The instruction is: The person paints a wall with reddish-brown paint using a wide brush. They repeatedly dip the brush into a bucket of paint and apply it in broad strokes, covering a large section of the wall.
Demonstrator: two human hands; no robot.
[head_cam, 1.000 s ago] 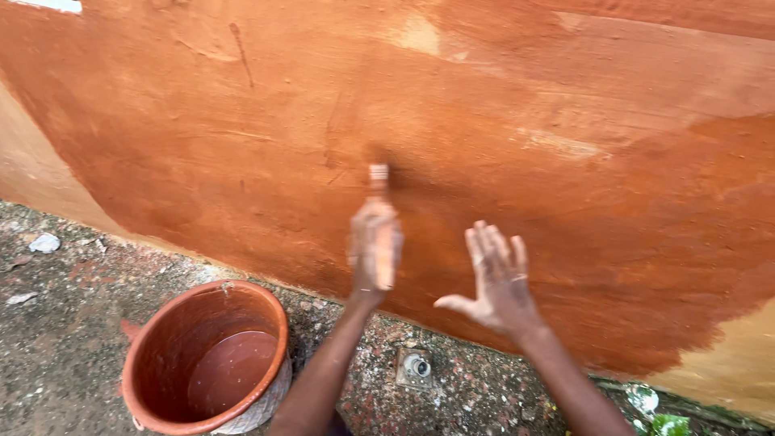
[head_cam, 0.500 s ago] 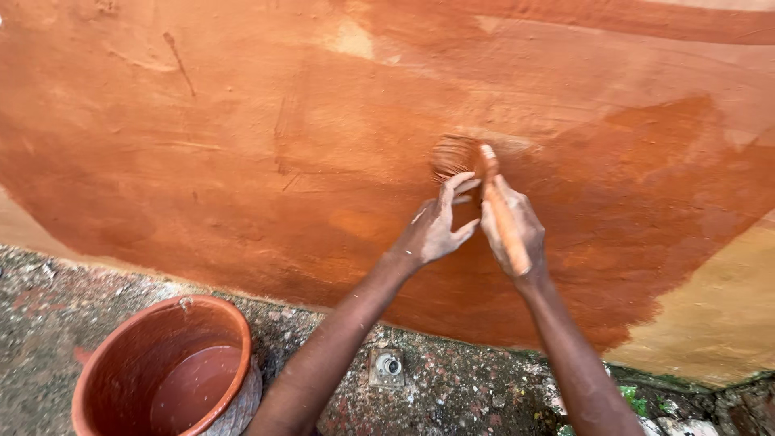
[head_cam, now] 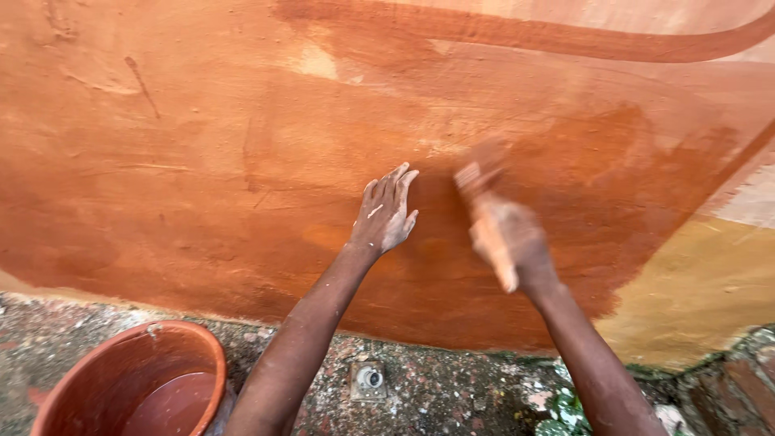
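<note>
Nearest the camera, at the bottom left, stands one round bucket (head_cam: 129, 379), its walls coated terracotta and a shallow pool of reddish-brown liquid in its bottom. It rests on rough, speckled ground (head_cam: 452, 387), where one small round metal fitting (head_cam: 369, 378) lies between the two forearms. A few green leaves (head_cam: 565, 412) show near the right forearm, and some dull red bricks (head_cam: 739, 379) sit at the lower right corner.

Two bare arms reach up from the lower edge. The left hand (head_cam: 386, 214) is empty, fingers straight and close together, palm toward the wall; whether the fingertips actually touch the surface cannot be told. The right hand (head_cam: 510, 241), just beside it, is closed around the handle of one paintbrush (head_cam: 480, 182). Hand and brush are both motion-blurred. The brush head points up and left and meets the wall a little above and to the right of the left hand's fingertips.

Farthest is the wall (head_cam: 202, 161), covered mostly in wet-looking orange-brown paint. One darker curved band (head_cam: 517, 36) sweeps across the top. To the right, a yellow ochre patch (head_cam: 694, 291) and a paler area above it remain uncoated.
</note>
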